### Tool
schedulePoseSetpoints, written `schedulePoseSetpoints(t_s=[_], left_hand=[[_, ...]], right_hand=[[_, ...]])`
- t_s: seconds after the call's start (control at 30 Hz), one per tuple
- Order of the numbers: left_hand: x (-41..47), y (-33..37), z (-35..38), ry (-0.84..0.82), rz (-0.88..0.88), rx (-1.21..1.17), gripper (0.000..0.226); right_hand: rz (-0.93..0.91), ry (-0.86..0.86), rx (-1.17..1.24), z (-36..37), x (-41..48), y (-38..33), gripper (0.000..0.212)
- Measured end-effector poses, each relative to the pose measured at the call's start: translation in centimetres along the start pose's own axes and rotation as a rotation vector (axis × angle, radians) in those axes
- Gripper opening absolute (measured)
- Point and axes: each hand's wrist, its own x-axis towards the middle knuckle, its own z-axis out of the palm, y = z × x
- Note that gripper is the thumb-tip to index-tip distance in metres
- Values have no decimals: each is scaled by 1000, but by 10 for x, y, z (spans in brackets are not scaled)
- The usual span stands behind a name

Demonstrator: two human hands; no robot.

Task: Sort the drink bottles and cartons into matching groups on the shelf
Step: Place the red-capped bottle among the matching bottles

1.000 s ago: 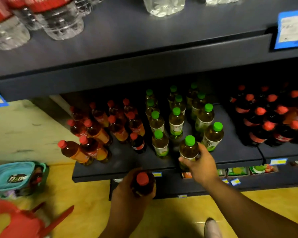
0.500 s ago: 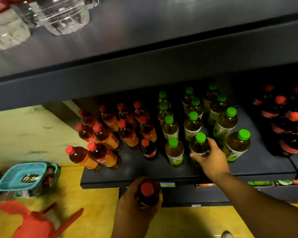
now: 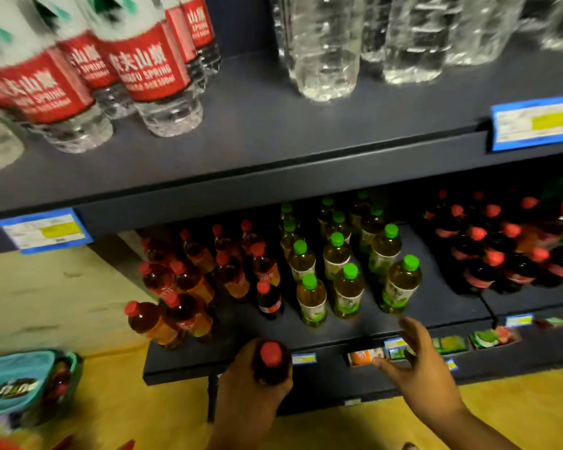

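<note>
while left hand point(image 3: 247, 396) grips bottle point(image 3: 271, 360), right hand point(image 3: 423, 375) spread before shelf edge point(image 3: 182, 367)

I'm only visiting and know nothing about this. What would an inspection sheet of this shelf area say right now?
Surface: dark middle shelf, with bottles standing in groups.
Job's things: green-capped tea bottles in the centre; red-capped amber bottles on the left; lone cola bottle between them; dark red-capped bottles on the right; cartons on the level below.
Clutter: teal basket on the floor, contents unclear.
Hands: left hand grips the held bottle, dark with a red cap; right hand is open and holds nothing.
Cables: nothing seen.
Surroundings: upper shelf with red-labelled water bottles, clear bottles and a blue price tag; yellow floor.
</note>
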Motion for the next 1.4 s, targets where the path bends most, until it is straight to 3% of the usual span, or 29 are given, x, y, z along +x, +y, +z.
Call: schedulePoseSetpoints(t_s=[0.27,0.43,0.53,0.63,0.73,0.83,1.1,1.3,1.4], left_hand=[[-25,56,-37,-27,61,11,31],[-44,95,-41,63,109,15,44],[-55,109,-38,56,122,54,45],[-66,118,-38,60,144,75,43],[-69,115,-36,36,137,51,48],[-73,114,-35,28,147,49,47],[-66,106,-45,-53,193,57,60],[-50,89,-75,-204,271,35,62],[-39,70,-99,-285,276,22,75]], right_hand=[[7,-116,19,-21,-57,-29,101],[-93,-230,57,-23,-71,-52,95],[-144,-332,25,-17,-73,-61,106],[-193,-417,65,-10,-84,-82,91],[-247,-430,95,-2,-89,-99,96],[-278,-455,169,4,-95,-115,80],[-273,-307,206,34,-95,-126,61],[-284,-203,112,59,-102,-136,61],[-304,-129,60,71,-99,-138,61]])
